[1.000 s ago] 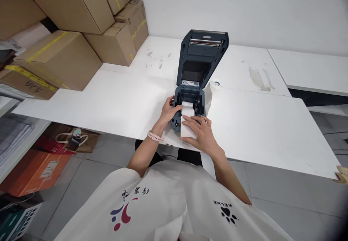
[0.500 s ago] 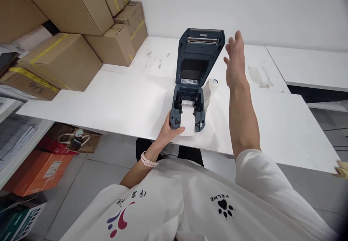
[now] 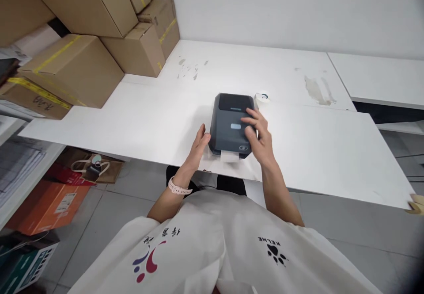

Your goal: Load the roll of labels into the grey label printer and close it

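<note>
A dark blue-grey label printer [image 3: 228,132] stands on the white table near its front edge, its lid down. A strip of white label paper [image 3: 229,156] sticks out of the slot at the printer's near end. My left hand [image 3: 198,148] is beside the printer's left side, fingers stretched and close together, thumb at the casing. On the lid's right part rests my right hand [image 3: 261,139], its fingers spread and slightly bent, gripping nothing. Just behind the printer's right far corner lies a white roll [image 3: 263,98], partly hidden.
Cardboard boxes [image 3: 71,68] with yellow tape are piled at the table's left end. The white table [image 3: 159,121] runs along a wall and bears worn patches. Below on the left are an orange box [image 3: 49,205] and a bag [image 3: 112,172] on the floor.
The printer's lid has swung from upright to down, covering the paper inside. My right hand has come down from the raised lid's right onto its top. My left hand has left the paper.
</note>
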`<state>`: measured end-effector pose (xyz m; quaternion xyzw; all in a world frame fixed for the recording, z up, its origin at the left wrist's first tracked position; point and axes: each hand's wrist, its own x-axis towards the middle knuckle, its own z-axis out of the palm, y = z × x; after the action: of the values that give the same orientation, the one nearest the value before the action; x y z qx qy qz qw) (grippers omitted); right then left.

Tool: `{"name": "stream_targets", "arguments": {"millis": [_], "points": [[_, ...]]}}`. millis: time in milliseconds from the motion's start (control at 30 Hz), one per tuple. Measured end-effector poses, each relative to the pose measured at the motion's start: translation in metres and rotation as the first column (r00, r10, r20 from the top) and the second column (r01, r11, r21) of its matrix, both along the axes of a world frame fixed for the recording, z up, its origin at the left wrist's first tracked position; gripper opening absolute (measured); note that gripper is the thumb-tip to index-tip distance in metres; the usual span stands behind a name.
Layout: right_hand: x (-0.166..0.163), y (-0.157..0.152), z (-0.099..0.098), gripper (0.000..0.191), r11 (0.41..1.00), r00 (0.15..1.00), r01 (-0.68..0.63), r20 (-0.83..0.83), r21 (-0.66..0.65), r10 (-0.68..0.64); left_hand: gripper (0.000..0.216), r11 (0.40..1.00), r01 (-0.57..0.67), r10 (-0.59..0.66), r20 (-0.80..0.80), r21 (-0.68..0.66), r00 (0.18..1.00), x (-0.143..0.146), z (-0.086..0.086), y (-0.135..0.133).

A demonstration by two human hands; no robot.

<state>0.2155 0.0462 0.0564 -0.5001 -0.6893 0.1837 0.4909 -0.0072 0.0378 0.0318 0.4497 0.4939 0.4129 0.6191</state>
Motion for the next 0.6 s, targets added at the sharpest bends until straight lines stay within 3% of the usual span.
{"name": "stream_targets", "arguments": {"millis": [167,433,533,600], "points": [[-0.015,-0.025,-0.025,0.04,0.995,0.983,0.104,0.151,0.014,-0.104,0.093,1.0,0.0,0.0,0.024,0.025,1.0,0.024,0.009,0.013],[-0.024,-0.022,-0.037,0.041,0.98,0.977,0.162,0.124,0.112,-0.175,0.079,0.992,-0.048,0.039,0.076,0.119,0.996,0.033,0.0,0.012],[-0.024,-0.022,-0.038,0.036,0.981,0.982,0.165,0.073,0.105,-0.173,0.074,0.963,-0.225,0.234,-0.047,0.149,0.971,0.034,-0.012,-0.015],[-0.024,-0.022,-0.039,0.032,0.982,0.986,0.159,0.024,0.103,-0.162,0.058,0.892,-0.39,0.429,-0.156,0.228,0.89,0.036,-0.022,-0.041]]}}
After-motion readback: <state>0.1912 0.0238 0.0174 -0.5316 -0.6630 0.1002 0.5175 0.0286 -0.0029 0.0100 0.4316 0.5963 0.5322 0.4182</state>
